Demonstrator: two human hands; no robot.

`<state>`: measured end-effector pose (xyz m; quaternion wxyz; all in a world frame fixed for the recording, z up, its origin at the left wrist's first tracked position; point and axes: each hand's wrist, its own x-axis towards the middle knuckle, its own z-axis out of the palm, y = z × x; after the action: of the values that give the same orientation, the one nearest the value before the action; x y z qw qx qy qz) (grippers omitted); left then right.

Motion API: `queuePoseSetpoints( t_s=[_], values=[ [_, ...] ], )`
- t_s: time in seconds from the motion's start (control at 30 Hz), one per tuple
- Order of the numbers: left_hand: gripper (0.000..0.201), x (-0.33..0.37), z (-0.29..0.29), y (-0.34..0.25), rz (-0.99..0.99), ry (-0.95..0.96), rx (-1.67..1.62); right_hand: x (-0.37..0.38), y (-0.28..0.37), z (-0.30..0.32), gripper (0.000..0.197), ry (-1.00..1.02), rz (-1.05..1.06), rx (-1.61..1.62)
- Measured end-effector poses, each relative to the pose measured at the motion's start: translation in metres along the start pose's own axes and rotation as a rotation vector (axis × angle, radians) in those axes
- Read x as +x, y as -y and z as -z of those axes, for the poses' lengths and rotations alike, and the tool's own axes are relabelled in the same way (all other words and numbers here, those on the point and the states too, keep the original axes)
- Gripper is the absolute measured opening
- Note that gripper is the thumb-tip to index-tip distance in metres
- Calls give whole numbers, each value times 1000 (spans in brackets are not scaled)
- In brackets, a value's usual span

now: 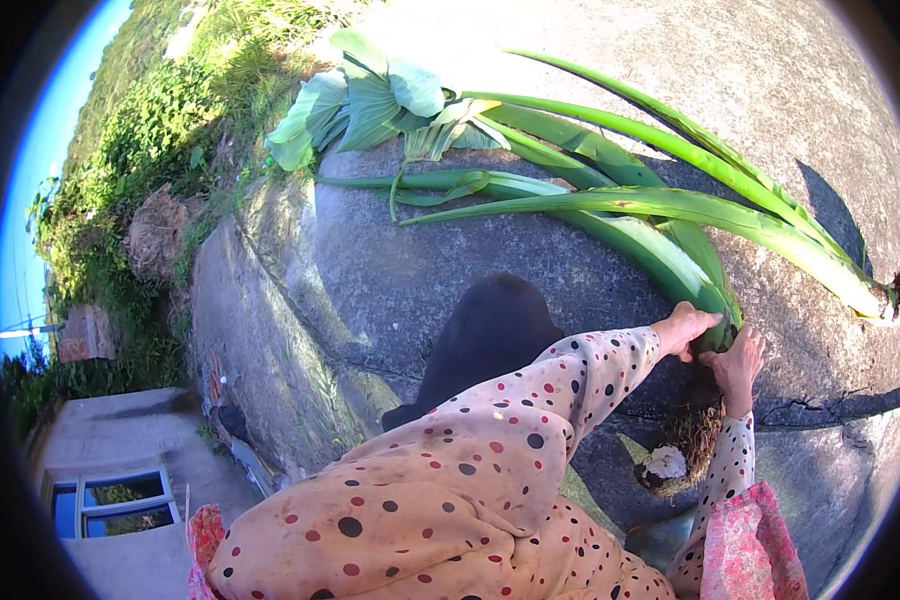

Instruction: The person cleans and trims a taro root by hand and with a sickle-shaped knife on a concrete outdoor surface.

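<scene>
A bundle of thick green leaf stalks (660,248), which look like taro, lies across the concrete. My left hand (686,331) is closed at its near, broad end, with the fingers bent around the side. Right beside it, my right hand (738,371) grips the very butt of the same stalks; its fingertips are partly hidden. The large, drooping green leaves (375,105) lie at the far left end. Beyond my hands, more long stalks (770,222) run to a dark, rooty base (892,297) at the right.
Below my hands sits a cut root lump (665,462) with a white face and brown fibres. A crack (830,409) crosses the concrete (410,270) at the right. Bushes (140,130) line the left, above a grey building with a window (120,503).
</scene>
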<state>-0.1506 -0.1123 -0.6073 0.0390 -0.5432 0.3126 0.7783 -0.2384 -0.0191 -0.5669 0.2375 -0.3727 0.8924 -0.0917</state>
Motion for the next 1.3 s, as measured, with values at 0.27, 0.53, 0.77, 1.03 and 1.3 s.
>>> queuePoseSetpoints(
  t_s=[0.27, 0.53, 0.77, 1.03, 1.3],
  values=[
    [48, 2, -5, -21, 79, -4, 11, 11, -6, -11, 42, -75, -11, -5],
    [49, 7, 0, -22, 90, 105, 104, -1, -12, -10, 33, -240, 72, -5],
    [53, -20, -4, -47, -350, -39, 1229, -10, -14, -3, 60, -54, 36, -74],
    [93, -6, -20, -16, -1045, 114, 1966, 1, -20, -3, 40, -71, 11, 32],
    [64, 8, -18, -13, -1278, 100, 1903, -12, -22, -17, 36, -219, 14, 160]
  ],
)
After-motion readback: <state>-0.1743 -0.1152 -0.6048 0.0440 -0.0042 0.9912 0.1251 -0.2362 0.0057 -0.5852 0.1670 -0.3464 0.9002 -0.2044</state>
